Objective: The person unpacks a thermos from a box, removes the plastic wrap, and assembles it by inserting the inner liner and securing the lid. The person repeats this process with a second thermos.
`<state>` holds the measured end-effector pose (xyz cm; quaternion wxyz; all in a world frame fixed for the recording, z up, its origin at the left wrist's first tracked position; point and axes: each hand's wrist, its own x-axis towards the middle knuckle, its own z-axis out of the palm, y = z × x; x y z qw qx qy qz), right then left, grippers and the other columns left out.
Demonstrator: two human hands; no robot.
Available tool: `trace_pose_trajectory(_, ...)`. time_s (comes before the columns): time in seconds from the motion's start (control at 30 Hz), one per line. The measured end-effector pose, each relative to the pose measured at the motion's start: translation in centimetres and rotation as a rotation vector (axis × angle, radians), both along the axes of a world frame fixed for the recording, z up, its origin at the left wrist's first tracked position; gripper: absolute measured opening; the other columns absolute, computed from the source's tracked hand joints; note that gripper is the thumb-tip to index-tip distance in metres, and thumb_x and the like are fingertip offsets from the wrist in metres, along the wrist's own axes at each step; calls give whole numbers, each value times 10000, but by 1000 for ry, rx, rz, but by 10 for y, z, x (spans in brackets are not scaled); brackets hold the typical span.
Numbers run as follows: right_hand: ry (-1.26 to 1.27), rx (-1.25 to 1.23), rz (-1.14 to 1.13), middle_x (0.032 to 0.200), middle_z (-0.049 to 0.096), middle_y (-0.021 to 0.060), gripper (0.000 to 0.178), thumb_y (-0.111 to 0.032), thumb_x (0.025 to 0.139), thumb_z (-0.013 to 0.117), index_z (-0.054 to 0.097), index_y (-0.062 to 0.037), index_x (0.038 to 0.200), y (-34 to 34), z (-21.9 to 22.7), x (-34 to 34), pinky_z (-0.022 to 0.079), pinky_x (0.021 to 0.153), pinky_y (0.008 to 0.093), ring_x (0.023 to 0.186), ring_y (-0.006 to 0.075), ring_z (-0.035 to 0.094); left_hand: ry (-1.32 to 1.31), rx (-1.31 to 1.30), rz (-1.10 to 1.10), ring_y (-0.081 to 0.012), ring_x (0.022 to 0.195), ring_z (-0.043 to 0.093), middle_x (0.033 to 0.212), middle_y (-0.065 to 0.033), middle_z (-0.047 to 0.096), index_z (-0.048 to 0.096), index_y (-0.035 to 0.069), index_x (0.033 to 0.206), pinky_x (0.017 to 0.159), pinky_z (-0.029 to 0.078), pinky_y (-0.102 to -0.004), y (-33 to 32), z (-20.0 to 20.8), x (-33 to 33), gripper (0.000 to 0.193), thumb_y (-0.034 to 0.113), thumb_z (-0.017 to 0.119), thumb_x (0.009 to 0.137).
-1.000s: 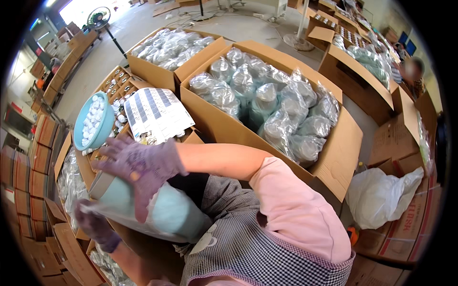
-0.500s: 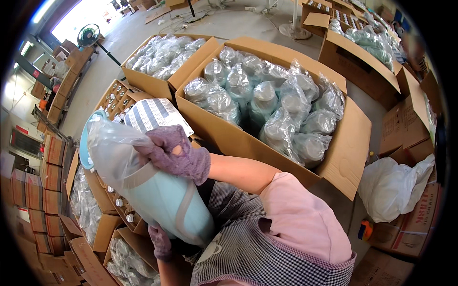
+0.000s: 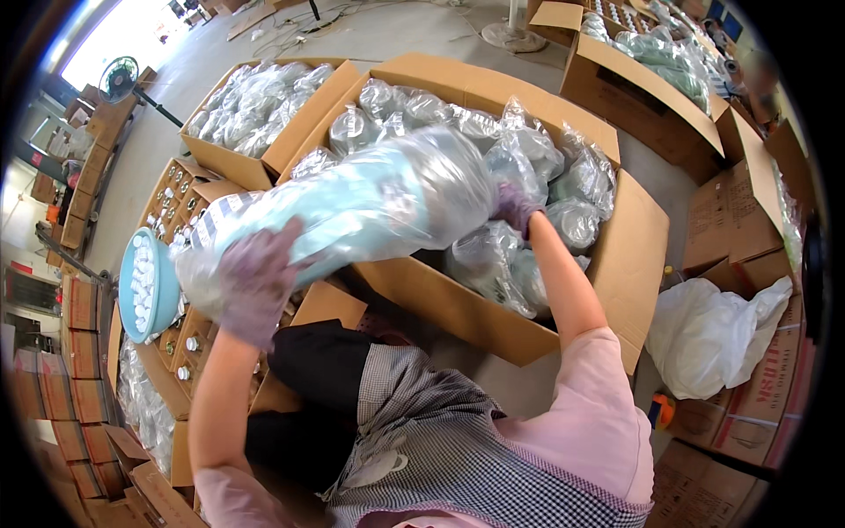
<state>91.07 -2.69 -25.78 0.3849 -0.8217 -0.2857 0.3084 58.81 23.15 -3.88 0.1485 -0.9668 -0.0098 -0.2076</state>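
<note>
A large, pale-blue, see-through vessel in a clear plastic bag (image 3: 361, 198) lies nearly level between my two hands, slightly smeared by motion. At its left end, my gloved left hand (image 3: 257, 282) presses on the bag with the fingers around its near side. My gloved right hand (image 3: 518, 208) is closed at the other end, its fingertips partly hidden by the plastic. The vessel hangs over the near left part of a big open cardboard box (image 3: 480, 326), which holds several similar bagged vessels (image 3: 572, 224).
A light-blue basin (image 3: 167, 304) of white caps stands at the left, by a divided carton (image 3: 151, 207) of capped bottles. Another box of bagged vessels (image 3: 260, 101) is behind it. A white plastic bag (image 3: 713, 334) lies at the right on stacked cartons. A fan (image 3: 121, 79) stands far left.
The vessel has swung from upright-tilted at my left to nearly level over the big box. My right hand has moved right to its far end; my left hand has come up to the other end.
</note>
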Motion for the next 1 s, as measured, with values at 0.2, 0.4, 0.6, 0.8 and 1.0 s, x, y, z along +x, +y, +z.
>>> trace_pose_trajectory(0.2,-627,-807,697,1182,668,100,491,-202,646,823,696,-120,1113,89,-73,8,489,985,316,1087,230,640,448,370,-242,-163,688,666,719,-24,644,636,99,880,635,512,-342,-14,-59,109,70,129,603,827)
trace_pose_trajectory(0.4,-650,-784,855,1144,697,102,348,-197,715,770,738,-89,1045,85,-193,48,531,928,347,1068,249,669,832,324,-421,-232,802,713,917,-89,739,751,46,876,672,535,-378,-99,-151,149,156,121,628,818)
trace_pose_trajectory(0.6,-175,-554,445,1208,675,119,384,-268,804,665,703,-73,1133,82,-164,18,494,958,384,1104,269,644,1125,483,-560,-227,899,714,1018,-44,755,776,91,1015,742,535,-400,-120,-188,153,227,144,614,866)
trace_pose_trajectory(0.8,221,-434,105,1299,639,120,534,-418,856,610,665,-57,1246,77,-184,35,438,998,418,1139,276,606,1214,375,-332,-201,1117,666,1220,4,703,727,161,1186,853,542,-406,-120,-199,196,288,217,574,948)
trace_pose_trajectory(1.0,-205,-433,403,1156,696,147,289,-222,896,580,702,-123,1138,43,-198,49,538,854,393,1027,284,686,1219,344,-297,-186,1101,671,1224,3,700,729,174,1184,838,551,-379,-131,-217,196,323,267,669,881)
